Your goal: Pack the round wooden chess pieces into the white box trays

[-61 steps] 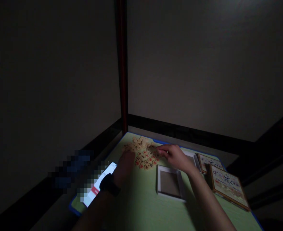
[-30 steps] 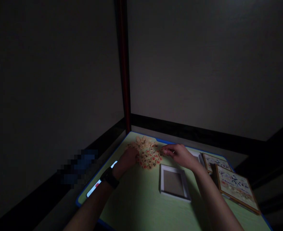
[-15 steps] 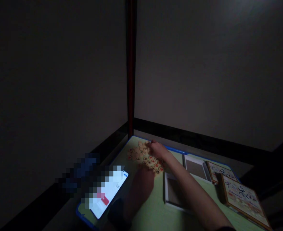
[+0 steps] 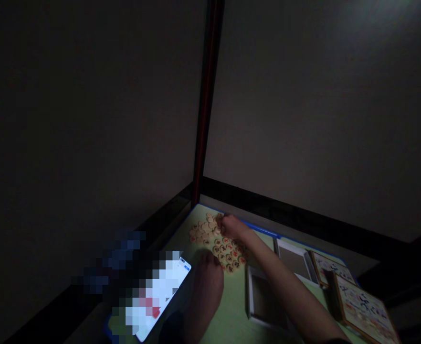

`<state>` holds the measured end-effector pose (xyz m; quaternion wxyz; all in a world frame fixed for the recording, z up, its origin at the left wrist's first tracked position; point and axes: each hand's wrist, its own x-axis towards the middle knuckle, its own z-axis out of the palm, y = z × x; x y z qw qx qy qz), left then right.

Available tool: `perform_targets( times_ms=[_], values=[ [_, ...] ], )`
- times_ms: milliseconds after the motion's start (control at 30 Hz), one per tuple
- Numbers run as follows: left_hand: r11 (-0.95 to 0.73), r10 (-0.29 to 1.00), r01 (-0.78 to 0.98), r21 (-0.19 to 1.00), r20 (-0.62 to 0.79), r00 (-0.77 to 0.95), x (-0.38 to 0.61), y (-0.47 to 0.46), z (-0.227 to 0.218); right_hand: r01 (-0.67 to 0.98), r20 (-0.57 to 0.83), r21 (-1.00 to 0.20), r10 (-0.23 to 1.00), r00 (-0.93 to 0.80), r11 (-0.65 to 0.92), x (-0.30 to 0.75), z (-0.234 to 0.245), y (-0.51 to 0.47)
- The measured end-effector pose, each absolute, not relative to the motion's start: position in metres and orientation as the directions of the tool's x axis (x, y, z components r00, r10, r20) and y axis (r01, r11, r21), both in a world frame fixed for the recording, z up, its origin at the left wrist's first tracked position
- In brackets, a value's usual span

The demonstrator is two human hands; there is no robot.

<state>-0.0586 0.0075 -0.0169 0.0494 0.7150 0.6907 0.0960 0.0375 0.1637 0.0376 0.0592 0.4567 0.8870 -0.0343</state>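
Observation:
Round wooden Chinese chess pieces (image 4: 232,253) with red and dark characters lie face up in a group on a pale green table (image 4: 232,306). Beyond them to the left is a looser cluster of pieces (image 4: 203,231), many showing blank faces. My right hand (image 4: 233,226) reaches over the far side, its fingers pinched at a piece on the edge of that cluster. My left hand (image 4: 209,273) rests nearer me, left of the face-up group, with curled fingers. Whether anything is inside it is hidden.
A lit phone (image 4: 163,301) lies at the left edge, partly pixelated. Two shallow box trays, the near one (image 4: 250,298) and the far one (image 4: 296,260), sit to the right, the near one partly under my right forearm. Two printed box lids (image 4: 366,308) lie farther right. Walls meet behind the table.
My left hand has drawn back from the face-up pieces toward me, uncovering more of them. My right hand stays by the far cluster. The view has tilted slightly.

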Motion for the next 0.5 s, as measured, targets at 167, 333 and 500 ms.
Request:
perform_targets(
  times_ms=[167,333,500],
  values=[
    [-0.088,0.995,0.971,0.221,0.060,0.077,-0.061,0.005,-0.009,0.818,-0.135,-0.015,0.810,-0.571,0.575,0.037,0.038,0.159],
    [-0.117,0.991,0.956,0.270,0.098,0.094,-0.064,0.003,-0.002,0.839,-0.109,-0.045,0.832,-0.544,0.542,0.037,0.036,0.152],
    [-0.143,0.966,0.843,0.518,0.258,0.006,-0.067,0.007,-0.011,0.832,-0.052,-0.128,0.834,-0.549,0.540,0.047,0.049,0.142]
  ],
)
